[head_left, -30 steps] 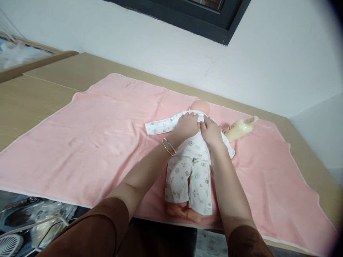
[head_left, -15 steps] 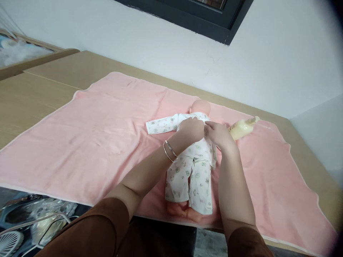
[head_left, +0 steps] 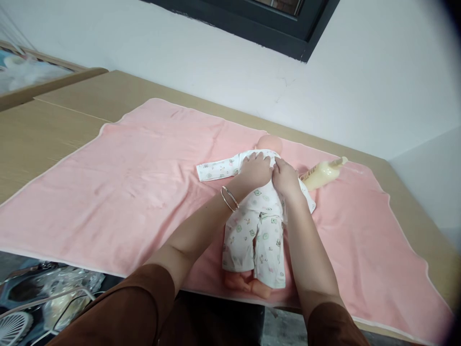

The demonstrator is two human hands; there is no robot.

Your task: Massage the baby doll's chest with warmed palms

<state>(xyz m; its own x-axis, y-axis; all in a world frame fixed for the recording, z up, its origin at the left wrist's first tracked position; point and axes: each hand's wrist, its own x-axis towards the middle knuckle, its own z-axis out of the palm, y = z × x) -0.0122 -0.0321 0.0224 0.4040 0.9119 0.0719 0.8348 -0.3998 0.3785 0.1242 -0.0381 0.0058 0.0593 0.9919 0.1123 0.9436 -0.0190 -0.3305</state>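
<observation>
A baby doll point(head_left: 270, 143) lies on a pink blanket, its head away from me and its bare feet close to the near edge. It wears a white printed shirt point(head_left: 264, 199) and matching trousers point(head_left: 268, 245). My left hand point(head_left: 255, 170) rests on the upper chest with the fingers spread over the cloth. Right beside it, my right hand point(head_left: 286, 177) is closed in a pinch on the shirt's front. One sleeve point(head_left: 218, 168) stretches out to the left; the other point(head_left: 309, 197) shows partly beyond my right wrist. My hands cover the middle of the chest.
A pale yellow bottle with a pump point(head_left: 322, 174) lies on the pink blanket point(head_left: 144, 192) right of the doll. Beneath is a wooden table point(head_left: 72, 115) against a white wall. Plastic bags and a white fan-like grille point(head_left: 14, 329) sit below at lower left.
My left hand has uncurled from a fist to spread fingers on the shirt. My right hand has shifted slightly left, and the right-hand sleeve now shows out to the side.
</observation>
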